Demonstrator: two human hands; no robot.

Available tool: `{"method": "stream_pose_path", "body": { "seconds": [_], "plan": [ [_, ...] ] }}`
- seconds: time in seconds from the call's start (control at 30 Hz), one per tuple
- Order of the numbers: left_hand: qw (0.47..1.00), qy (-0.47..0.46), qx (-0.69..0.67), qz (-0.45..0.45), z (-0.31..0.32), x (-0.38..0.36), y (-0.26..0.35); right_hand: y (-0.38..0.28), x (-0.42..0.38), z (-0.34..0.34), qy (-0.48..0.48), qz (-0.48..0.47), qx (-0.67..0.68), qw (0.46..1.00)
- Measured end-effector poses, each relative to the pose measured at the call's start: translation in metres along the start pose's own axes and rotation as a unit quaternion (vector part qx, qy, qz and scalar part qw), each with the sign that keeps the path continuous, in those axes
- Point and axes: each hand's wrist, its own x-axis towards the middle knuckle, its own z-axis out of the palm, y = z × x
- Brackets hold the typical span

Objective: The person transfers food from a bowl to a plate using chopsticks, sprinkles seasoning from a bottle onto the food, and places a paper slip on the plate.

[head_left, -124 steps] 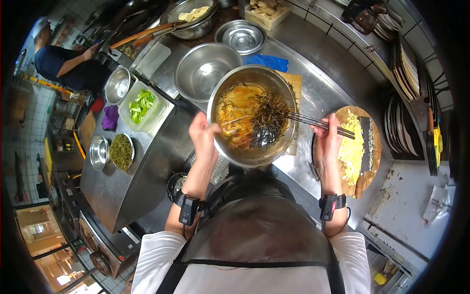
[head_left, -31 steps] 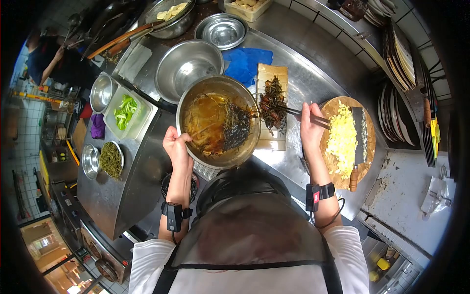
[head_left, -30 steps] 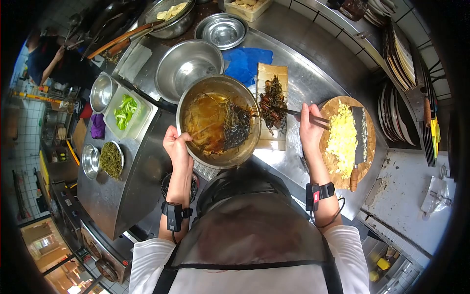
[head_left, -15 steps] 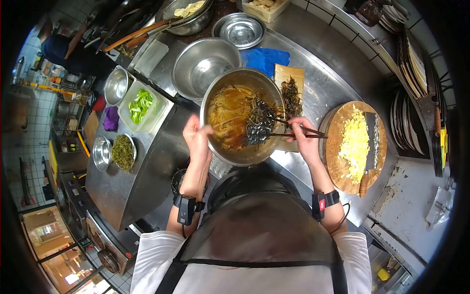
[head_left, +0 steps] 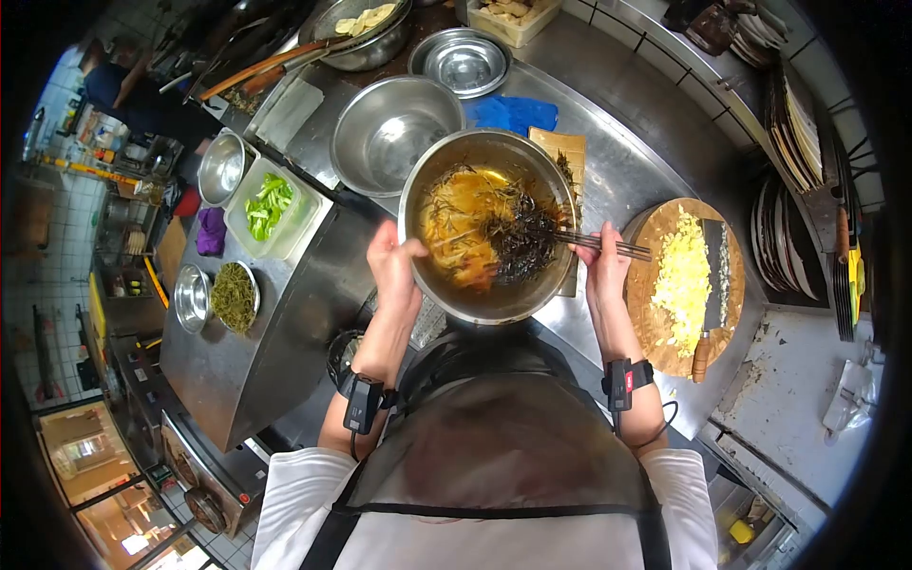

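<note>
Far left, a co-worker in dark blue clothing (head_left: 142,100) stands behind a small round metal dish heaped with olive-green shreds (head_left: 232,297) and a translucent plastic tub (head_left: 306,215) of bright green cut vegetable. Near the middle, the bare left hand (head_left: 392,266) is at the near-left rim of a wide round stainless-steel bowl (head_left: 486,309), thumb against the edge and fingers half curled outside; I cannot tell how firmly it holds. The bowl contains glossy yellow-brown strands (head_left: 463,223) in liquid on its left and a clump of black-brown strands (head_left: 528,255) on its right. Partly hidden behind it is a tan rectangular plate (head_left: 563,142). A pair of slim dark chopsticks (head_left: 622,247) reaches into the black-brown clump, closed firmly in the bare right hand (head_left: 604,266); whether the tips pinch anything is hidden. The step in hand seems to be gathering or stirring that clump; a next move would call for a sure pinch and a steady bowl, lest liquid drip. Rightmost is a round wooden board (head_left: 651,313) with chopped pale-yellow pieces (head_left: 682,275) and a cleaver (head_left: 711,275).
</note>
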Motion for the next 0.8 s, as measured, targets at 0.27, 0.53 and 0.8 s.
{"method": "stream_pose_path", "body": {
  "seconds": [0.27,0.53,0.8],
  "plan": [
    [1.000,-0.003,-0.028,0.011,-0.006,0.011,-0.013,-0.077,-0.012,0.021,0.008,-0.108,0.037,0.993],
    [0.999,0.031,-0.038,0.020,-0.015,0.011,-0.007,-0.081,-0.024,-0.007,0.045,-0.163,0.003,0.986],
    [0.998,0.058,-0.016,0.026,-0.027,0.010,-0.009,-0.072,0.019,0.001,0.061,-0.201,-0.015,0.978]
  ]
}}
